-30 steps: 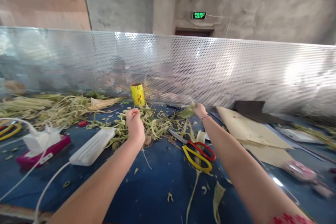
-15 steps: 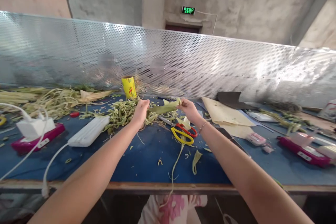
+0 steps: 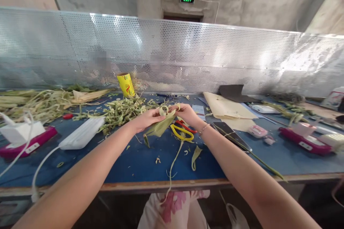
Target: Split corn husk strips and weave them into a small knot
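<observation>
Spanning the whole width of the frame, a perforated metal screen (image 3: 242,57) stands along the far edge of a blue table (image 3: 134,164) that fills the middle band of the picture. A long heap of pale husks (image 3: 40,100) lies at the left edge. A smaller tangle of green strips (image 3: 120,109) spreads just left of centre, close behind the hands. Tan paper sheets (image 3: 225,109) lie right of centre, with a dark phone (image 3: 231,136) just in front of them. A white block (image 3: 82,137) with a cable sits at the lower left, and a pink device (image 3: 24,141) carrying a white charger is beside it at the frame edge. A yellow roll (image 3: 125,84) stands tilted against the screen, above the strips. Scissors (image 3: 182,133) with yellow and red handles lie on the table right under the right wrist, partly hidden by it.

At the centre of the frame the left hand (image 3: 146,118) and the right hand (image 3: 186,113) meet, fingertips nearly touching. Both pinch the top end of a green leaf (image 3: 161,127), fingers pressed together on it. The leaf hangs from the fingers down and to the left, above the table, and its lower tip points toward the near edge.
</observation>
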